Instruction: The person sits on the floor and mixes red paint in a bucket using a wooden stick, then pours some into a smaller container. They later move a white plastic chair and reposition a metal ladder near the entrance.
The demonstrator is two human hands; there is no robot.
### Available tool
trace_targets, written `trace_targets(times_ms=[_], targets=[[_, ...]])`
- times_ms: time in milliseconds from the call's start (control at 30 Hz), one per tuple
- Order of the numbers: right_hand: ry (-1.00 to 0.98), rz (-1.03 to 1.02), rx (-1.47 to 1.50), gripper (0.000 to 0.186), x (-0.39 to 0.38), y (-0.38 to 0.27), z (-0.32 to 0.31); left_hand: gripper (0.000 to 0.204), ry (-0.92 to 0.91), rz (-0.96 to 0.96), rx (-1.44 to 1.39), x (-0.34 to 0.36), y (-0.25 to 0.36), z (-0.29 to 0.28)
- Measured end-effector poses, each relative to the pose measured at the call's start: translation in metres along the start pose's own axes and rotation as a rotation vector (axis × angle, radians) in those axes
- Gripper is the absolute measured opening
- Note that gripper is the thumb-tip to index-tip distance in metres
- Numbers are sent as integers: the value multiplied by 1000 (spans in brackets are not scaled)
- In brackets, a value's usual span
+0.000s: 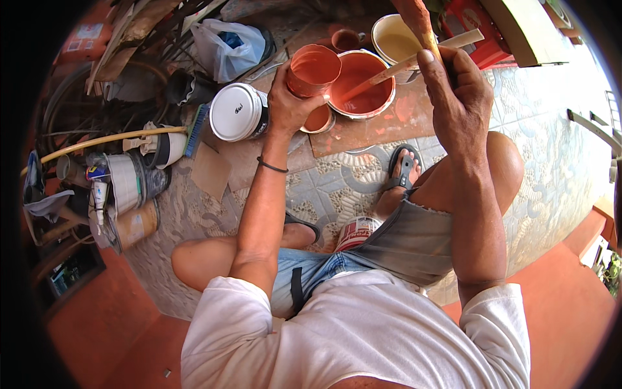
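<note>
Patterned paving [350, 185] in grey and pebbly cream underlies a crowded work corner.

Left hand [289, 107]: fingers and thumb wrapped around a red-orange cup [310, 90], mouth upward, just left of the large bucket [372, 115]. Right hand [461, 94]: thumb and curled fingers clamped on a paint-smeared tool [416, 19], upper end cut off by the frame.

Risks, as judged: a wet cup wall could slip; tilting could spill any contents; excess coating could run down the tool onto the knuckles; a knock to the mixing stick [389, 72] could flick paint.

Materials: bucket, round, pale-rimmed, glossy red-orange liquid within; stick, straight, flat, coated low down; small tub [322, 130], partly hidden below the cup; board [414, 123], flat, brown, blotched. Farther out: cream bucket [387, 24], yellowish contents; lidded bucket [234, 111], smooth white plastic; bag [223, 55], thin, crumpled; brush head [196, 129], stiff blue bristles.
</note>
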State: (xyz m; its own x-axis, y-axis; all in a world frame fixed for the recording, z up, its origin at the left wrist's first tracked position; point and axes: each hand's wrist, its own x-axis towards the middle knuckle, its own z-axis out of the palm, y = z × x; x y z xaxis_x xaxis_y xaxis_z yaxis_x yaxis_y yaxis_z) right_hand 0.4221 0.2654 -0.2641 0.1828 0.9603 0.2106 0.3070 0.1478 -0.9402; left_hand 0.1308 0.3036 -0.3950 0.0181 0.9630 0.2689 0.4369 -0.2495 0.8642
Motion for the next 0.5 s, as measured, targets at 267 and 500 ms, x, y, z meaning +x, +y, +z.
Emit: trace_targets(times_ms=[267,500], targets=[[-124,204,258,34,3,-12,-1,85,85,-5,-86,-25,13,-9],[-270,532,458,43,2,-16,-4,86,419,-175,-369,-101,1,-14]])
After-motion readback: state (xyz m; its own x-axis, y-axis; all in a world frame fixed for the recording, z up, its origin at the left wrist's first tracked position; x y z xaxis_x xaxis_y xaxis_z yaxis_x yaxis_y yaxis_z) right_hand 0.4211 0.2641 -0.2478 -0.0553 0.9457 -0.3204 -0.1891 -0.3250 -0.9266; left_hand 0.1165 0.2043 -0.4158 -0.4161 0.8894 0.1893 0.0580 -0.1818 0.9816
